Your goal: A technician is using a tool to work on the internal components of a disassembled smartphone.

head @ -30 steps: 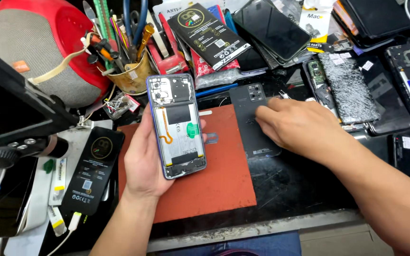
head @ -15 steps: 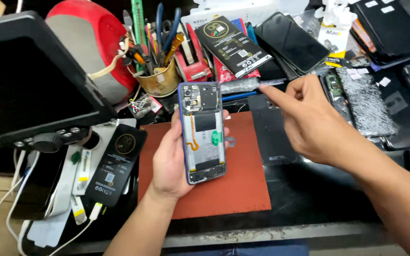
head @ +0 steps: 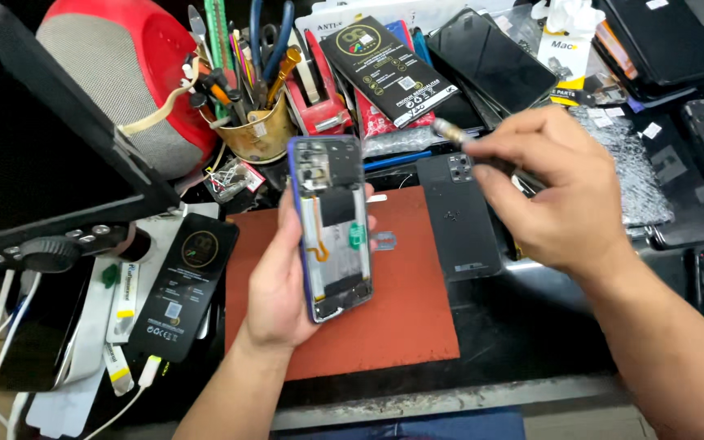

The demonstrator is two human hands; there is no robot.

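- Up above the red mat (head: 401, 326), the opened phone (head: 332, 228) stands nearly upright in the left hand (head: 279, 285) — palm behind it, fingers curled round both long edges, closed firmly on it.
- Its back is off: a blue frame, a black camera block at the top, a dark battery area, an orange ribbon cable down the left side and a small green tab near the right edge.
- Off to the right, the right hand (head: 560, 195) is closed around a screwdriver (head: 462, 138) — its metal end points up-left, near the phone's top corner but apart from it.
- Below that hand a black back cover (head: 458, 220) lies flat, beside the mat.
- Behind the phone stands a brass cup of tools (head: 258, 134).
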